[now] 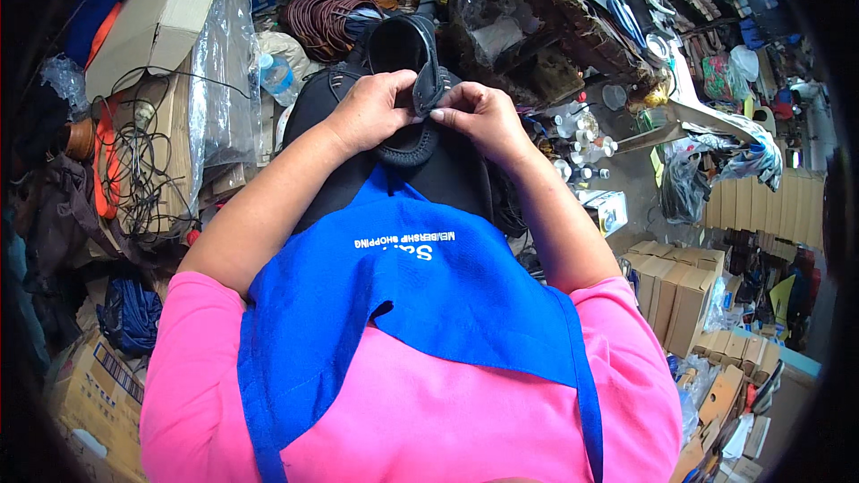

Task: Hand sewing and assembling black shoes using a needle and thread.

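Over my lap rests a black leather shoe with a padded collar and a dark round opening at its far end. My left hand is closed on its edge from the left, thumb and fingers pinching the leather. From the right, my right hand pinches the same raised flap of the shoe, its fingertips a short way from the left thumb. Pale stitches show beside both hands. Whether a needle or thread lies between the fingers is too small to make out. A blue apron covers my front.
On the left stand a cardboard box, a tangle of black wire and a clear water bottle. A coil of brown cord lies beyond the shoe. Small bottles and stacked boxes are at the right.
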Available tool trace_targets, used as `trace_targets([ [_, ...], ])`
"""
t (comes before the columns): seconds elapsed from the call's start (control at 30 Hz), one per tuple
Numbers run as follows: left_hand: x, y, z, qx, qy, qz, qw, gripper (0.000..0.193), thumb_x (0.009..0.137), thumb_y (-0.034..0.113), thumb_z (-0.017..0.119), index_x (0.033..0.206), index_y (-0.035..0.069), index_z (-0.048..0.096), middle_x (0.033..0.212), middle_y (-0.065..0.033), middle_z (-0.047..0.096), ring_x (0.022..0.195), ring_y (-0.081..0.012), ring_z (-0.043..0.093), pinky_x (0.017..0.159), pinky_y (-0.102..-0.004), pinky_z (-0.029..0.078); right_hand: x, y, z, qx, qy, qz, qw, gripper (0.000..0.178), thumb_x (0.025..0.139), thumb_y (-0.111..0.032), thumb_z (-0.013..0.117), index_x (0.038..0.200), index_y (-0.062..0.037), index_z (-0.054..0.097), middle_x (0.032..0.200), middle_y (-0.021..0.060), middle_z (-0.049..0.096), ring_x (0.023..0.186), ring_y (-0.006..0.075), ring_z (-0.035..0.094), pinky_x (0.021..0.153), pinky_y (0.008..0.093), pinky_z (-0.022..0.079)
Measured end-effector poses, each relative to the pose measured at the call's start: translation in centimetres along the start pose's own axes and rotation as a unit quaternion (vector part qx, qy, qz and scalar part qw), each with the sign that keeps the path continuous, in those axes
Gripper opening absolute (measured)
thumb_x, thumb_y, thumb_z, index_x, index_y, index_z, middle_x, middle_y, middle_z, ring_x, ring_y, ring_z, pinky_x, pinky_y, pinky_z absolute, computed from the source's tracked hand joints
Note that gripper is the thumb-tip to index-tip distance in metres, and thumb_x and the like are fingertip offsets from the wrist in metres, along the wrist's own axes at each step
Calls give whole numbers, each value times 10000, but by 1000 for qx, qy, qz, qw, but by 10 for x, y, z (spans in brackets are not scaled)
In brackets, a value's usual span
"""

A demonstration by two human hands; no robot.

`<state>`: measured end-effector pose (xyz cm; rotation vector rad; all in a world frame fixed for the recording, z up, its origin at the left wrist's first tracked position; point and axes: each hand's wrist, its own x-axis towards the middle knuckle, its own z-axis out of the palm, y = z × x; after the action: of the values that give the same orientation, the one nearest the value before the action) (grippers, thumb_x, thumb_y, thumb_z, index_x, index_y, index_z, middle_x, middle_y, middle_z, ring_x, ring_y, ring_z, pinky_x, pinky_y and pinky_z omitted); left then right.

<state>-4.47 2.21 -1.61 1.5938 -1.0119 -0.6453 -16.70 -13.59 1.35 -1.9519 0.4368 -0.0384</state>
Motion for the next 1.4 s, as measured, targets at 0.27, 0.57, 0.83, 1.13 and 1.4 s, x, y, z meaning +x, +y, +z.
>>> trace_targets([
  [0.27, -10, 10, -12, 178, 46, 87, 979, 131, 667, 88, 718, 760, 58, 630, 737, -83, 613, 749, -269, 584, 691, -372, 459, 5, 13, -7, 52, -21, -51, 997, 110, 764, -80, 733, 780, -28, 637, 780, 4, 603, 732, 72, 544, 675, 233, 448],
  [0.57, -20, 19, -9, 336, 13, 10, 942, 179, 787, 166, 613, 962, 131, 625, 807, -80, 621, 871, -276, 554, 790, -414, 372, -7, 22, 13, 207, 20, -41, 977, 217, 926, -210, 572, 990, -26, 665, 914, 27, 639, 890, 109, 563, 860, 260, 415],
  [0.83, -37, 33, -19, 448, -25, 96, 888, 185, 807, 108, 544, 977, 148, 604, 821, -36, 627, 848, -250, 547, 779, -409, 341, -8, 23, 24, 317, 68, 27, 946, 205, 922, -182, 555, 940, -4, 654, 928, 41, 644, 892, 120, 566, 852, 258, 414],
  [1.13, -103, 38, -105, 47, 190, -53, 979, 77, 830, 72, 665, 841, 3, 632, 806, 13, 609, 776, -68, 541, 715, -229, 442, -1, 12, -51, 575, 235, 60, 781, 225, 954, -335, 493, 921, -122, 554, 857, 48, 596, 919, 221, 549, 823, 413, 447],
  [1.4, -54, 99, -46, -330, -146, -72, 930, 201, 977, 234, 465, 876, 62, 483, 800, -98, 593, 875, -226, 617, 788, -354, 495, -17, -88, -27, 228, -152, -71, 959, 261, 967, -344, 480, 961, -103, 578, 696, -23, 488, 590, 73, 401, 603, 206, 354],
])
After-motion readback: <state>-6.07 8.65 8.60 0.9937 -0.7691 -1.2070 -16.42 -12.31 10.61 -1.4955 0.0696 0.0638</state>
